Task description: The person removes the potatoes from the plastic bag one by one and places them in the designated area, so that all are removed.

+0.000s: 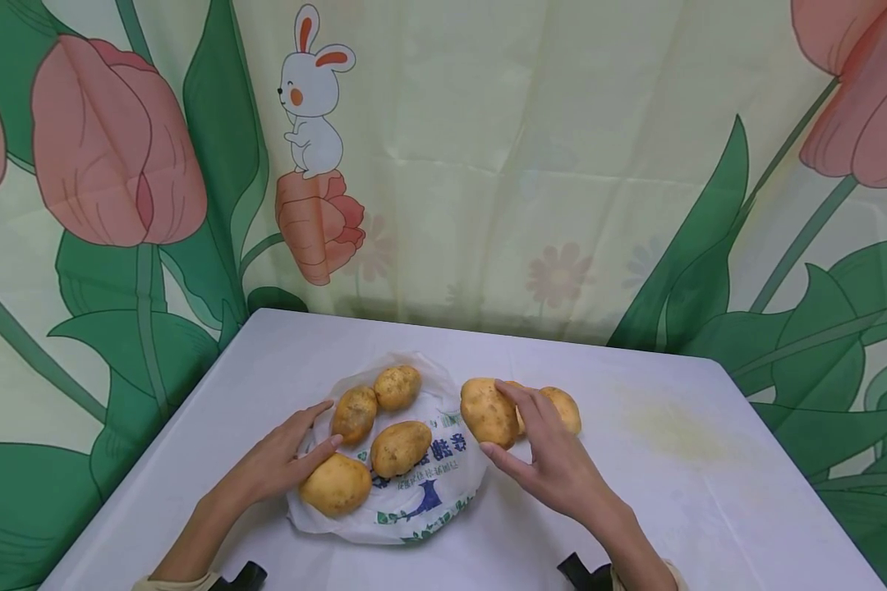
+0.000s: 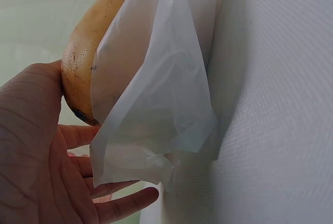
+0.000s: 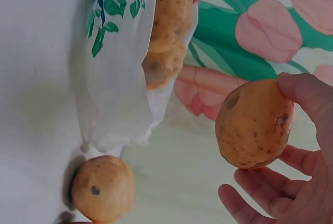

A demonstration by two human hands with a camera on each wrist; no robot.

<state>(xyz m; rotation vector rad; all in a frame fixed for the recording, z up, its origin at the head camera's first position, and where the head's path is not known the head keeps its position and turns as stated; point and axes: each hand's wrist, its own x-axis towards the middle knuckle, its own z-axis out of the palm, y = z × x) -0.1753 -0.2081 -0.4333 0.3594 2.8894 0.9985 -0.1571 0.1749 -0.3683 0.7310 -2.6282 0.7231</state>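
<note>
Potato (image 1: 488, 413) pinched between thumb and fingertips in the right hand (image 1: 550, 460), as I view it from afar through the head camera. It hangs just beside the right edge of a white plastic bag (image 1: 451, 484) with blue and green print. My right wrist feed shows it clear of the desk (image 1: 673, 509), gripped by its sides; I judge that this leaves its underside free. Four potatoes (image 1: 402, 449) lie within the bag's rim, two towards the back, one near the middle, one at the front left. The crinkled edge stands up around some of them, which probably stops them rolling. The left hand (image 1: 284, 460) is spread wide at the bag's left side, thumb over the front-left potato, grasping nothing; its place there looks meant to steady the bag. I cannot tell how firmly it presses. Two more potatoes (image 1: 564, 410) sit behind the right hand, one mostly hidden, likely there to be within easy reach. A flowered curtain (image 1: 473, 148) hangs behind.
</note>
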